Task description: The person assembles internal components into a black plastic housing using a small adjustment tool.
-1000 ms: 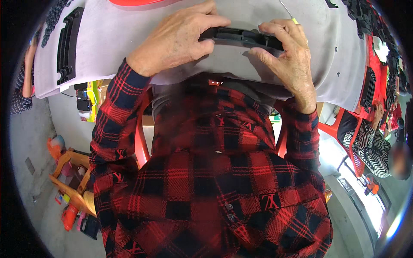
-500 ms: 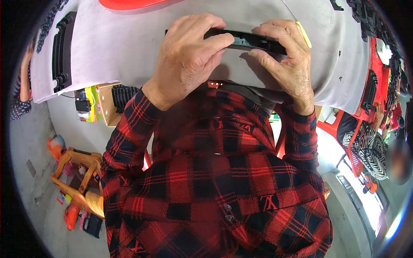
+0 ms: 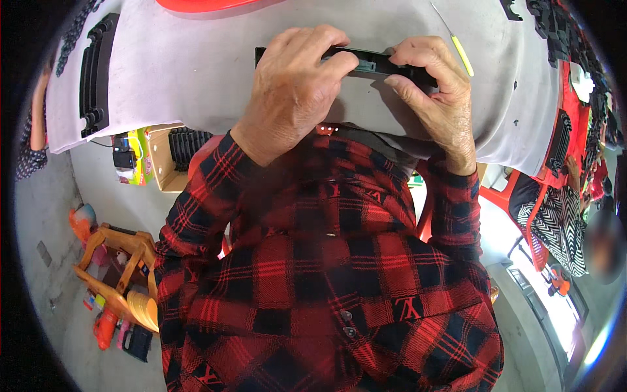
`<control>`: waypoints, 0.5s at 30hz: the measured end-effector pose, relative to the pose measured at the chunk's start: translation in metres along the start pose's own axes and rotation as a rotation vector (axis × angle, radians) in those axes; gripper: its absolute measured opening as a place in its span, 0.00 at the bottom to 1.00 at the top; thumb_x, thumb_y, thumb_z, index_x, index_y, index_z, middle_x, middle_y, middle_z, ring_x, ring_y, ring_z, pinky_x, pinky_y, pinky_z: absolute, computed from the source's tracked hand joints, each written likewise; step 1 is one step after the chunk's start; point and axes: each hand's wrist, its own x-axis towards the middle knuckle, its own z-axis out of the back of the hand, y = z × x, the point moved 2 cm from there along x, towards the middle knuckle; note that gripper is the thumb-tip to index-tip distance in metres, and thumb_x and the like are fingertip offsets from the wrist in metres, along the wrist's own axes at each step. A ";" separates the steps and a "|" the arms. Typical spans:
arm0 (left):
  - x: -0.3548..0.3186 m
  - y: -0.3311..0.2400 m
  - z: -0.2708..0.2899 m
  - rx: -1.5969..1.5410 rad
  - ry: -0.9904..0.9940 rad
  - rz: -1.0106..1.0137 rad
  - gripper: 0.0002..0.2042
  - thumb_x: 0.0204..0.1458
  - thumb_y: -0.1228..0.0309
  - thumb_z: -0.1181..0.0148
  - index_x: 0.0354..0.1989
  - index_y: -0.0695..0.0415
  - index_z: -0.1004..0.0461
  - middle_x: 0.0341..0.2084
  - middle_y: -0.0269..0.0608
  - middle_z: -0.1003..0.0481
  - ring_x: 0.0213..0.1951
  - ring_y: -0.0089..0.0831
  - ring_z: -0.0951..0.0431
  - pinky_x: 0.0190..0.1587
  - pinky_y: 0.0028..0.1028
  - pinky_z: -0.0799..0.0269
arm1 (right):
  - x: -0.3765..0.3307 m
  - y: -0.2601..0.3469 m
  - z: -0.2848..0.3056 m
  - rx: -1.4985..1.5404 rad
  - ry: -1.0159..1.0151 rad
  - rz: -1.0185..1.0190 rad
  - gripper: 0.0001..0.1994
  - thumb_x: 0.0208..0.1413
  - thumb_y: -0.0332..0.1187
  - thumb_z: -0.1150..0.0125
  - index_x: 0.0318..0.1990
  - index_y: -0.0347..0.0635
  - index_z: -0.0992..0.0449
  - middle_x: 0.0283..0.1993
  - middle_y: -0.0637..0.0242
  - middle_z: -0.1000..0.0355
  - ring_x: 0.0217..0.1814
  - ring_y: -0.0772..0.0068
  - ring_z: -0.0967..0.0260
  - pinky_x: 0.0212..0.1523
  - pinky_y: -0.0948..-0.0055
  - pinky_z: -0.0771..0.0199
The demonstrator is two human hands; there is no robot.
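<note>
Bar, long, black, channelled: one, held crosswise over the grey table cover; left hand closed over its left part, right hand pinching the right end. Handling, as judged: best braced level, finger pressure even. Yellow-handled pick: one, near the right hand.

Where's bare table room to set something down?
The widest bare cloth lies between the slotted black piece and the left hand, below the red item. Another lies right of the yellow-handled tool, small specks aside. Crowded: around the black strip and right hand; upper right, with black parts.
</note>
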 end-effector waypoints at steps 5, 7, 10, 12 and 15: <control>0.000 -0.001 0.006 -0.042 -0.051 0.028 0.16 0.42 0.77 0.28 0.41 0.55 0.24 0.45 0.38 0.24 0.47 0.44 0.24 0.51 0.40 0.29 | 0.000 -0.001 -0.001 0.031 -0.013 -0.052 0.16 0.44 0.24 0.25 0.43 0.41 0.21 0.43 0.65 0.25 0.44 0.64 0.26 0.44 0.68 0.25; -0.003 0.000 0.009 -0.057 -0.060 0.029 0.18 0.41 0.78 0.27 0.42 0.55 0.24 0.46 0.39 0.24 0.47 0.45 0.24 0.51 0.41 0.29 | -0.003 -0.002 -0.002 0.038 -0.025 -0.069 0.16 0.44 0.24 0.25 0.43 0.41 0.22 0.42 0.65 0.25 0.43 0.64 0.27 0.44 0.69 0.25; -0.011 0.007 0.014 -0.049 -0.073 0.040 0.20 0.39 0.77 0.25 0.42 0.56 0.26 0.46 0.40 0.24 0.47 0.46 0.25 0.53 0.42 0.30 | -0.004 -0.005 -0.002 0.038 -0.036 -0.075 0.17 0.44 0.24 0.26 0.43 0.42 0.22 0.42 0.65 0.25 0.43 0.63 0.28 0.44 0.69 0.26; -0.018 0.010 0.017 -0.037 -0.099 0.076 0.21 0.38 0.77 0.25 0.42 0.56 0.26 0.47 0.40 0.24 0.48 0.45 0.24 0.54 0.42 0.30 | -0.004 -0.005 -0.003 0.039 -0.034 -0.064 0.17 0.44 0.23 0.26 0.44 0.42 0.22 0.41 0.65 0.25 0.43 0.63 0.28 0.44 0.68 0.26; -0.018 0.010 0.016 -0.067 -0.121 0.084 0.20 0.37 0.75 0.26 0.41 0.53 0.26 0.45 0.37 0.26 0.47 0.41 0.24 0.59 0.52 0.33 | -0.003 -0.003 -0.003 0.021 -0.034 -0.062 0.17 0.43 0.23 0.26 0.43 0.42 0.22 0.42 0.65 0.25 0.44 0.61 0.28 0.45 0.67 0.26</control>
